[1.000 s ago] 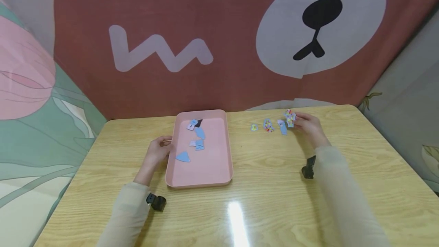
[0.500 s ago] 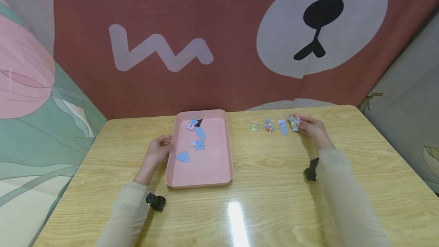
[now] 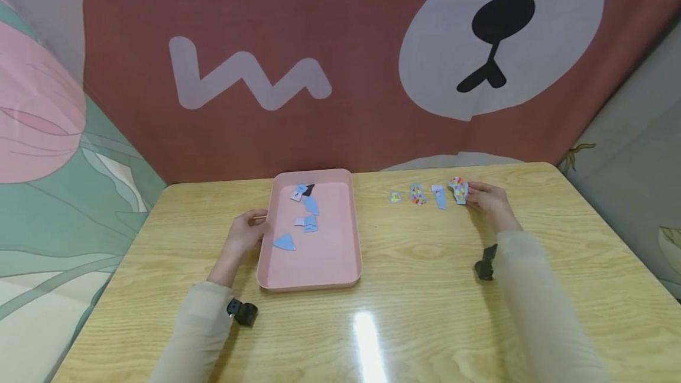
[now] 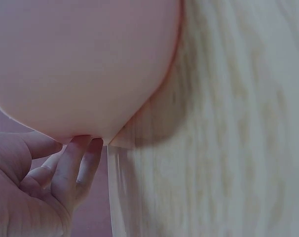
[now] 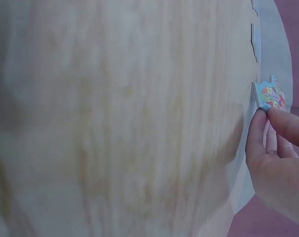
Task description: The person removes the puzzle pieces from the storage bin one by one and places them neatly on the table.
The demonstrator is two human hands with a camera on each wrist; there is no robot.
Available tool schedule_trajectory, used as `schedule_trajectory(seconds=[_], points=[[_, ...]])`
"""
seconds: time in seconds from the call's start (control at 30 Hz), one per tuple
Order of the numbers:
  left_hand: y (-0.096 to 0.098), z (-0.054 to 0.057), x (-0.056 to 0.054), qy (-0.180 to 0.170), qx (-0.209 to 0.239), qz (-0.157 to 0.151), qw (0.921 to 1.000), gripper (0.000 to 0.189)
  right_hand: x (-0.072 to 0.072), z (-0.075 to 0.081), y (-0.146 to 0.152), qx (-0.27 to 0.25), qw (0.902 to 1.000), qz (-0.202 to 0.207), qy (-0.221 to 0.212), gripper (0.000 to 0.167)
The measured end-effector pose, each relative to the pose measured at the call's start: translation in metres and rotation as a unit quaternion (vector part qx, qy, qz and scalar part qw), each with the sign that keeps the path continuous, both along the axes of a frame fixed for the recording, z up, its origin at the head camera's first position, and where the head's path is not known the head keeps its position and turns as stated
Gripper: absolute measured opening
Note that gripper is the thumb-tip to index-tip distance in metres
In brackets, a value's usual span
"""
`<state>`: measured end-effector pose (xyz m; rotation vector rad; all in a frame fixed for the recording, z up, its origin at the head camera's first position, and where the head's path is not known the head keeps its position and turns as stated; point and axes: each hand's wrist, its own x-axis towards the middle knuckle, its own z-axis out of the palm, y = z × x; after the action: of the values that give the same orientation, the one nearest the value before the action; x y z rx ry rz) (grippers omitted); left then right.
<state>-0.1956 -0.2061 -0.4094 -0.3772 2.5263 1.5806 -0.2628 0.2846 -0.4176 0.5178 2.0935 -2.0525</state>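
A shallow pink tray [image 3: 332,253] lies on the table, with several blue, pale and dark flat pieces [image 3: 310,205] in it. My left hand [image 3: 245,235] is at the tray's left side; in the left wrist view its fingertips [image 4: 80,140] touch the outer wall. My right hand [image 3: 490,204] pinches a blue cardboard puzzle piece [image 3: 459,191] with multicoloured print between thumb and finger. That piece stands tilted near the table's far edge. To its left, in a row, lie a blue and pale piece [image 3: 438,197], a multicoloured piece [image 3: 417,194] and a small yellow-green piece [image 3: 395,197].
The wooden table [image 3: 415,294] ends at the far side against a reddish-brown printed cloth [image 3: 362,129]. Patterned cloths hang on both sides. Each wrist carries a small black camera, such as the one on the right wrist [image 3: 485,263].
My right hand has moved slightly right with the multicoloured puzzle piece and turned it a little, leaving a wider gap to the row. My left hand and the tray stay in place.
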Motion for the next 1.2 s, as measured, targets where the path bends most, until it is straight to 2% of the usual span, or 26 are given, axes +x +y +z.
schedule_trajectory(seconds=[0.2,0.7,0.87,1.2], points=[[0.0009,0.0010,-0.0001,-0.005,0.003,0.003,1.0000,0.041,-0.0016,-0.0017,0.0010,0.005,0.9999,-0.002,-0.009,0.061],[0.0006,0.0019,0.0004,-0.007,-0.003,0.002,1.0000,0.041,-0.0019,-0.0020,-0.0007,0.001,0.9998,-0.019,0.003,0.060],[0.0010,0.0021,0.0003,-0.003,-0.004,0.001,1.0000,0.041,0.0004,-0.0008,-0.0007,0.013,0.9998,-0.015,0.009,0.059],[0.0023,0.0038,0.0020,-0.005,0.000,0.000,1.0000,0.041,0.0032,-0.0013,0.0000,0.077,0.9967,-0.007,0.025,0.054]])
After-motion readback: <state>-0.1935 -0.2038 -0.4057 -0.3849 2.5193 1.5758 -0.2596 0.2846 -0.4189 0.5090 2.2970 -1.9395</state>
